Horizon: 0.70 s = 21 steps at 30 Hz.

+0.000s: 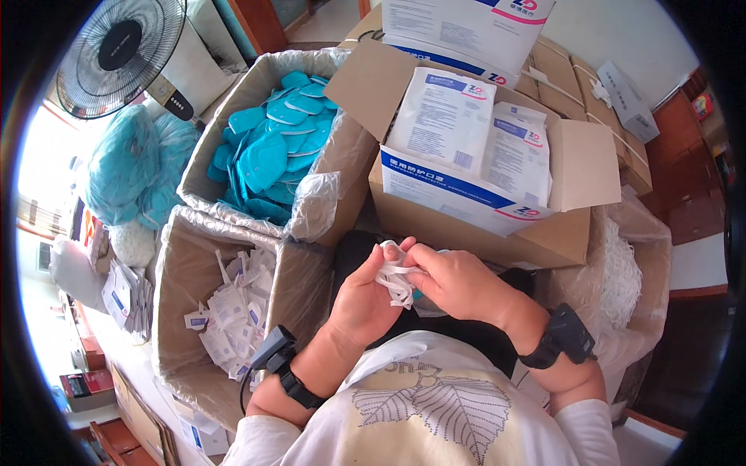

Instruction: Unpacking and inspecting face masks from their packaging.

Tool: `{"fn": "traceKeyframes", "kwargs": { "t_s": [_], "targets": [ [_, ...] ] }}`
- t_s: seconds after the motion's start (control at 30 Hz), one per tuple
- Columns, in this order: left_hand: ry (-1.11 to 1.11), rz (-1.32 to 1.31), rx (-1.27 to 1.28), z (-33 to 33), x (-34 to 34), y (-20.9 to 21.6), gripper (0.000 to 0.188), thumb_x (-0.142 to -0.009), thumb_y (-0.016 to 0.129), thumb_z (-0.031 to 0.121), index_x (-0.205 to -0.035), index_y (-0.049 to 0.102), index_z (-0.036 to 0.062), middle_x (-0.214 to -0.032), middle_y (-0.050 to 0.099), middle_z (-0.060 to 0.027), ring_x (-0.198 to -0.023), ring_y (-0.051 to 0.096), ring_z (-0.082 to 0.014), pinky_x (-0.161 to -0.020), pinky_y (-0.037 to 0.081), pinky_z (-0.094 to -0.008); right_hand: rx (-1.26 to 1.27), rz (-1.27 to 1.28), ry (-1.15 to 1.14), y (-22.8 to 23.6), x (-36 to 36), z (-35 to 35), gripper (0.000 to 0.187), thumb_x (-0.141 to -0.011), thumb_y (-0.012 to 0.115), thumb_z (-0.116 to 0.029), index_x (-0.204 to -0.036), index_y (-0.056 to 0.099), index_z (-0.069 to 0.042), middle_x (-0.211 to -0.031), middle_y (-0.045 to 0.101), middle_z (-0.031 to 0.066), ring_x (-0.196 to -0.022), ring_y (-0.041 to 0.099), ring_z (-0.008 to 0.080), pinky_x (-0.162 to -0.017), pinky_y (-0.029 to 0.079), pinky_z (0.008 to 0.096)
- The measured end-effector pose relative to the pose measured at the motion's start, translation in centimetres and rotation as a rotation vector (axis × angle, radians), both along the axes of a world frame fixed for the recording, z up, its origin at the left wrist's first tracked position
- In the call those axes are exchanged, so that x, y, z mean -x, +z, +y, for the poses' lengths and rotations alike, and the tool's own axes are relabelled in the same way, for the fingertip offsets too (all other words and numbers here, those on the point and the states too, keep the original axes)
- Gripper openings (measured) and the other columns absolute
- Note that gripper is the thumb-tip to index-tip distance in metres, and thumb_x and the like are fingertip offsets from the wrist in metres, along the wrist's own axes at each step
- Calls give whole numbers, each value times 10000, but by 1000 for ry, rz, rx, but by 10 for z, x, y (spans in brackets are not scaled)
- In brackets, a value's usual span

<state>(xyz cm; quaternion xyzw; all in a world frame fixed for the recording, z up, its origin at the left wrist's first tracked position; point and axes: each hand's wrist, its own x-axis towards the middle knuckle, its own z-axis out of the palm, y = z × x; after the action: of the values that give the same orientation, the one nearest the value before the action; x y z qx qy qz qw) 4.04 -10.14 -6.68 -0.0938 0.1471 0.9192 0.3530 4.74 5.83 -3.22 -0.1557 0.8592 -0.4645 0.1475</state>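
Above my lap, both hands are close together around a small bunch of white elastic straps (399,289). My left hand (359,304) is curled about one side of the bunch, thumb up. From the other side my right hand (449,281) pinches the straps between thumb and fingers. A sliver of teal (417,295) shows just below my right fingers; most of it is hidden. Teal folded face masks (268,159) fill a lined carton ahead on the left.
An open carton (466,190) of white packets stands ahead. At left, a lined carton (295,287) holds small paper slips (233,314). White straps (622,272) lie in a lined box at right. Teal bundles (120,159) and a fan (120,46) stand far left.
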Motion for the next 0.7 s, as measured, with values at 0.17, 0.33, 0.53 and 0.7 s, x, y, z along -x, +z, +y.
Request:
{"fn": "traceKeyframes", "kwargs": {
  "t_s": [0.17, 0.33, 0.53, 0.7],
  "targets": [
    [-7, -33, 71, 2, -3, 14, 316, -933, 297, 336, -882, 506, 105, -1256, 444, -48, -1212, 352, -238, -1014, 268, -413, -236, 50, 78, 6, -3, -5, 251, -814, 544, -175, -1021, 466, -58, -810, 609, 150, -756, 572, 353, -624, 460, 416],
    [29, 77, 115, 2, -4, 13, 303, -920, 343, 360, -921, 493, 97, -1263, 404, -37, -1212, 338, -219, -1013, 264, -393, -36, 4, -106, 0, -10, -22, 234, -816, 537, -147, -1022, 468, -62, -806, 604, 160, -757, 579, 350, -624, 461, 401],
    [31, 90, 147, 2, -6, 11, 300, -920, 332, 363, -904, 505, 118, -1274, 410, -38, -1234, 305, -239, -1021, 253, -422, 425, -285, -117, -18, -10, -24, 198, -874, 481, -176, -1018, 486, -41, -718, 565, 91, -634, 546, 199, -550, 434, 305],
    [18, 40, -115, -1, -6, -2, 277, -916, 349, 354, -871, 513, 135, -1245, 446, -34, -1221, 312, -269, -955, 345, -451, 658, -678, 9, -4, 2, -8, 187, -901, 452, -155, -992, 506, 0, -715, 507, -11, -608, 470, 75, -546, 400, 207]
  ]
}}
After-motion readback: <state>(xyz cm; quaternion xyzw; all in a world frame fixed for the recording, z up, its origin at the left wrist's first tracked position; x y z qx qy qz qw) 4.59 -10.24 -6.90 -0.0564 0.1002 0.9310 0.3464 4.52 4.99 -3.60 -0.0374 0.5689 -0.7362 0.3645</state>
